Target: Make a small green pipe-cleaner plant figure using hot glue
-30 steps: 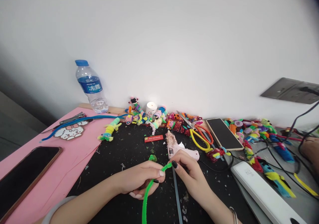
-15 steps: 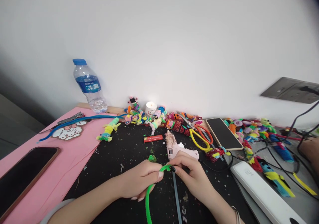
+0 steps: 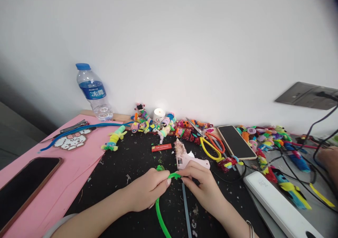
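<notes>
A bright green pipe cleaner point(image 3: 161, 219) runs up from the bottom edge into my left hand point(image 3: 148, 188), whose thumb and fingers are pinched round it. My right hand point(image 3: 199, 181) pinches the same green piece close by, so a short stretch of it spans the gap between both hands. A fuzzy green tuft shows just above my left fingers; whether it joins the held piece is hidden. Behind my right hand lies a pale pink glue gun point(image 3: 188, 160), its nozzle end crusted brown. Past it rest scissors point(image 3: 211, 146) with yellow and orange handles.
Fuzzy pipe-cleaner figures point(image 3: 166, 125) line the wall, with a heap point(image 3: 271, 139) at right among black cables. A water bottle point(image 3: 95, 93) leans at left. Phones point(image 3: 26, 188) lie on both sides. A white power bank point(image 3: 280, 202) sits right; another person's hand point(image 3: 329, 164) shows there.
My right fingertips have shifted slightly on the green pipe cleaner, and its short span between my hands looks straighter. The hanging length has swung a little right.
</notes>
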Tool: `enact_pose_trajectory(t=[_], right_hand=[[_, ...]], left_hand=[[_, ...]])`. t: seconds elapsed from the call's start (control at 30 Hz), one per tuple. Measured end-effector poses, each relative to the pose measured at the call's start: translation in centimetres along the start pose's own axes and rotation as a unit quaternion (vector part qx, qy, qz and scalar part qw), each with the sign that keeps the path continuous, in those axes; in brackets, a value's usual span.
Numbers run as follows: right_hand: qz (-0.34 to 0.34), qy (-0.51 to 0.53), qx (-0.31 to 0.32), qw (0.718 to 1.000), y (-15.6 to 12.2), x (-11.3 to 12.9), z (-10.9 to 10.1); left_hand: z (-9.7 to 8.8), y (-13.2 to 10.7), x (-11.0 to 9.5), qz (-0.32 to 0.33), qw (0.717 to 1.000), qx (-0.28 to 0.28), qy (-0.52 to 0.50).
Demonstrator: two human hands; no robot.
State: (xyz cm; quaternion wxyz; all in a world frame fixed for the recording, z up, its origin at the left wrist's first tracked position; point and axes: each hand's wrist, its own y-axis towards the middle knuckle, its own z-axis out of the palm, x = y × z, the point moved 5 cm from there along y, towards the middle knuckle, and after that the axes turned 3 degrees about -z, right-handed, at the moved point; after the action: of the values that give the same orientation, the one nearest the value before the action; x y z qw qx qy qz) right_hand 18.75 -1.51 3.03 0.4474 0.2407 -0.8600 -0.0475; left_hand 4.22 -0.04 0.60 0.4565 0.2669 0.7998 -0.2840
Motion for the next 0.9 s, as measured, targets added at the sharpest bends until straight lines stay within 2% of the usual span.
enact_pose_trajectory(t=[0.3, 0.5, 0.9], right_hand=[[-0.017, -0.031, -0.017, 0.999, -0.2, 0.2, 0.0], [-0.017, -0.043, -0.035, 0.998, -0.3, 0.1, 0.0], [-0.02, -0.055, -0.068, 0.996, -0.5, 0.2, 0.4]], left_hand=[[0.1, 0.0, 0.4, -0.021, 0.999, -0.005, -0.027], [0.4, 0.0, 1.4, -0.063, 0.994, 0.002, -0.093], [0.6, -0.1, 1.5, -0.062, 0.99, 0.029, -0.121]])
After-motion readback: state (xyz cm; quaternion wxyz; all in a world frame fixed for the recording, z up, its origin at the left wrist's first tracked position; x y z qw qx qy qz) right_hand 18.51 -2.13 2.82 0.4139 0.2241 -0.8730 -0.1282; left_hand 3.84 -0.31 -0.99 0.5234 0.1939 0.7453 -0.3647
